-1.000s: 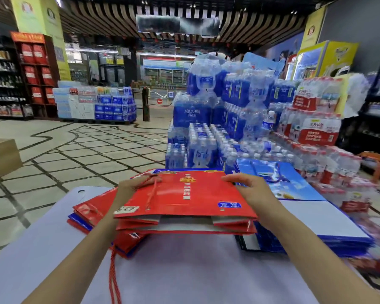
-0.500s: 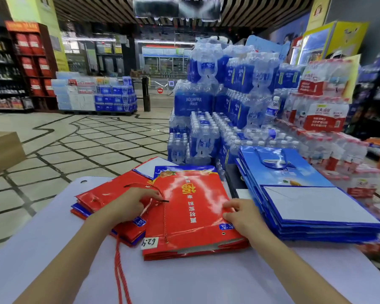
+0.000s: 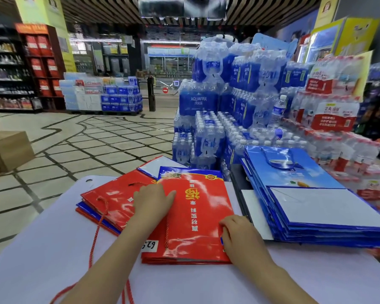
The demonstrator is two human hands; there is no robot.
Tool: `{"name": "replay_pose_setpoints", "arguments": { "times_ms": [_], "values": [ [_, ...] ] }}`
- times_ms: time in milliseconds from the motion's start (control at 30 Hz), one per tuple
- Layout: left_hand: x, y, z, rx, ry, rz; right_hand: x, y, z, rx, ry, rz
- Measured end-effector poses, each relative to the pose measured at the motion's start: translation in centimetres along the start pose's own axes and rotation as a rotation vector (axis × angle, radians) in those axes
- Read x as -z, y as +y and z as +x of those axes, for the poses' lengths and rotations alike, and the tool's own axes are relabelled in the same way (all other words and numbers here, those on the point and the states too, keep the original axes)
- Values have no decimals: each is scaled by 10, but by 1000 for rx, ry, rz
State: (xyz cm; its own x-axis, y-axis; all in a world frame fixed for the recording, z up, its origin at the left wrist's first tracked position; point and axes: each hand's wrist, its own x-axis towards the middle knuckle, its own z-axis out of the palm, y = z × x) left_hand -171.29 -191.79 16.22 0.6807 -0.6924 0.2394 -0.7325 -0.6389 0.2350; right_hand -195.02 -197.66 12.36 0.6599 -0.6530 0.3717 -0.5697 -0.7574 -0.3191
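On the white table (image 3: pixel 42 249), about mid-width and close to its front edge, you have the red bag (image 3: pixel 198 216) lying flat, printed side up, with its long side running front to back. Your left hand (image 3: pixel 151 200) is flat on the bag's left half, fingers straight and pressing down, nothing gripped. Your right hand (image 3: pixel 237 233) sits at the bag's right edge near the front corner. The fingers are bent with the tips on the bag and the thumb is hidden, so I can't tell whether it's pinching or just pressing. A white price tag (image 3: pixel 150 245) sticks out at the bag's front left corner. The bag overlaps a pile of red bags (image 3: pixel 110 200) toward the table's left edge, and a red cord (image 3: pixel 94 238) trails from that pile to the front edge. A stack of blue bags (image 3: pixel 305 194) sits at the right edge, just beside the red bag, not touching. Packs of bottled water (image 3: pixel 206 119) are stacked on the floor past the far edge.
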Motion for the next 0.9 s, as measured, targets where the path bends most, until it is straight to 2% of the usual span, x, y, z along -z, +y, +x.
{"name": "replay_pose_setpoints", "arguments": {
  "times_ms": [67, 167, 233, 300, 400, 533, 633, 767, 900],
  "values": [
    [-3, 6, 11, 54, -35, 74, -1, 0, -3, 19, 13, -1],
    [-7, 17, 19, -11, -11, 80, -2, -2, -4, 32, 75, -36],
    [-8, 25, 12, -139, 28, -19, -4, 0, -5, 35, 160, -80],
    [-8, 29, -2, -298, 0, -105, -5, 1, -6, 23, 185, -101],
    [-10, 23, -28, -476, -35, -58, -5, 5, -7, -13, 218, -50],
    [-7, 14, -54, -515, -64, -223, -9, 7, -7, -5, 213, -42],
    [-5, 21, -72, -611, -96, -282, -12, 7, -7, -18, 220, -28],
    [-6, 31, -88, -732, -242, -256, -10, 8, -8, -53, 214, 6],
    [-3, 25, -88, -720, -293, -309, -5, 8, -11, -60, 183, 42]
  ]
}}
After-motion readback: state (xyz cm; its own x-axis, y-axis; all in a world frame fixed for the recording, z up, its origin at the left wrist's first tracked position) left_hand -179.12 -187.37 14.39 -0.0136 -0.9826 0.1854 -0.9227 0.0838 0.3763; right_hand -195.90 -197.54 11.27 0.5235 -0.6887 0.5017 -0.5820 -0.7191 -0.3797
